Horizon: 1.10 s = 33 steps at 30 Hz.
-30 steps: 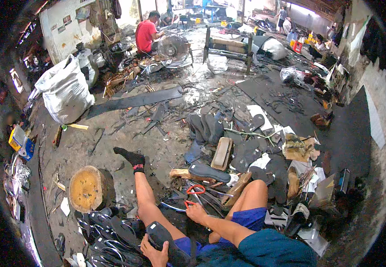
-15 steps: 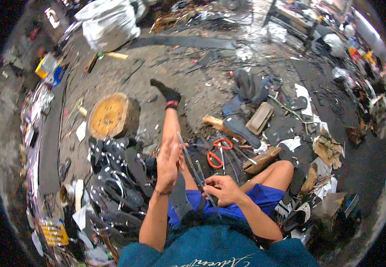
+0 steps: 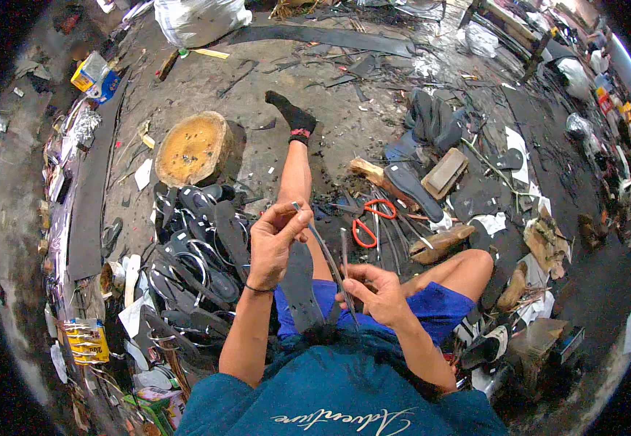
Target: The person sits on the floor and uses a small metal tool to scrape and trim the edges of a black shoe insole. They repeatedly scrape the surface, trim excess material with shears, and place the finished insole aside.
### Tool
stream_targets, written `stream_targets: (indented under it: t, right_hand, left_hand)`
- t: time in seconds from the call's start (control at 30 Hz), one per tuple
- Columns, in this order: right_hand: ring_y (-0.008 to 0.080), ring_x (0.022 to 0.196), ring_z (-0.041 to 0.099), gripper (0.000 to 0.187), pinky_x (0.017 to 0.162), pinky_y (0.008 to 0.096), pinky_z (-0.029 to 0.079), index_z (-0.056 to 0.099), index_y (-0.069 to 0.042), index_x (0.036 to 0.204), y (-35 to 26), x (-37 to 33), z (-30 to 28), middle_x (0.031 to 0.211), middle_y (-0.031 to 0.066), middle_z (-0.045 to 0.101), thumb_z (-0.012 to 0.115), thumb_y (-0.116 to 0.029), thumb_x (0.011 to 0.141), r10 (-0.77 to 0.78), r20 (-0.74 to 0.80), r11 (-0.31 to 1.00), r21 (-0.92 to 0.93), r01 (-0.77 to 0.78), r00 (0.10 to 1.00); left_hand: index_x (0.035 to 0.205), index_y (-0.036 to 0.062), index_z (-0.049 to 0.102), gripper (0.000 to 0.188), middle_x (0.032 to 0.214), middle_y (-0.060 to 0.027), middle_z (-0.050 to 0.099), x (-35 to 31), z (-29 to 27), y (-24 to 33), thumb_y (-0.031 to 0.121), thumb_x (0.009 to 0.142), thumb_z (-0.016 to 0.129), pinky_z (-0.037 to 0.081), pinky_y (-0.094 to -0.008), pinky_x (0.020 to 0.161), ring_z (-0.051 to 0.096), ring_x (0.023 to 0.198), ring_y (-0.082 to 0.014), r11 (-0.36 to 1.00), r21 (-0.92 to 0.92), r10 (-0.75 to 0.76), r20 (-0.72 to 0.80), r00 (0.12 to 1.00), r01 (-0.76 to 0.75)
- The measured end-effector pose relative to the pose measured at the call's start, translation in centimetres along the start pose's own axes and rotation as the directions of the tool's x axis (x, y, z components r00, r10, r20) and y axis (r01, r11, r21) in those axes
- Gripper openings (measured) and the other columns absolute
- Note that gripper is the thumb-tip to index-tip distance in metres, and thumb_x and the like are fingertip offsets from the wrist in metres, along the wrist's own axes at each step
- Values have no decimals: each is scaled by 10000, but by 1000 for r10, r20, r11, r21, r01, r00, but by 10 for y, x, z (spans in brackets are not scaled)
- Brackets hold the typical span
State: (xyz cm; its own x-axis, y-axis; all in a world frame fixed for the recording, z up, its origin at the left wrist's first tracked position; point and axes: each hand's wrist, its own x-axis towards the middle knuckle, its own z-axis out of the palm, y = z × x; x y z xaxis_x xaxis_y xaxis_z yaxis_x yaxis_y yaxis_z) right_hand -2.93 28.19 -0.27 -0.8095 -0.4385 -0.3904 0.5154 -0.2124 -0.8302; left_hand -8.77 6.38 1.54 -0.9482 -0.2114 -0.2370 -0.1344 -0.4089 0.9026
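Head view: pinching slim, dark-grey, rubbery-looking strip (image 3: 323,245) with left hand (image 3: 275,243) and right hand (image 3: 374,294); probably light, bendy; grip near ends.

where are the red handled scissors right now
In the head view, the red-handled scissors lie just right of centre, beyond the right hand, between the person's outstretched leg and a wooden piece.

Left grip (image 3: 273,247) is raised ahead of the torso (image 3: 315,385), thumb and forefinger pinched. Right grip (image 3: 374,292) sits lower, nearer the torso, fingers curled in toward the thumb. Both forearms (image 3: 248,330) are bare, angled forward.
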Motion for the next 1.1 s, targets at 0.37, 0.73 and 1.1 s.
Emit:
stream_targets:
  t: [0.37,0.73,1.1]
  right_hand:
    - [153,890,698,279,685,292,602,621,-10,1236,-10,19,9,1026,83,708,625,-116,978,-59,-8,992,-111,57,998]
    - [175,881,693,302,733,333,572,624,5,1205,-17,42,22,1028,104,704,675,-100,927,-374,-102,880,-353,318,922]
    - [301,826,700,228,708,377,561,686,-29,1098,-14,66,37,999,142,680,682,-44,870,-635,-68,596,-676,433,769]
  left_hand:
    - [1256,-13,618,387,1050,-109,737,-10,7,-14,56,893,735,536,-230,691,662,834,-96,983,181,-37,112,993,16]
    - [1143,-34,691,288,988,-86,742,-6,18,-12,47,875,754,550,-229,715,677,826,-94,935,325,115,94,989,-140]
    - [1046,-31,694,196,945,-79,728,-30,12,-26,95,902,736,540,-242,737,668,832,-103,919,354,211,-76,975,-171]
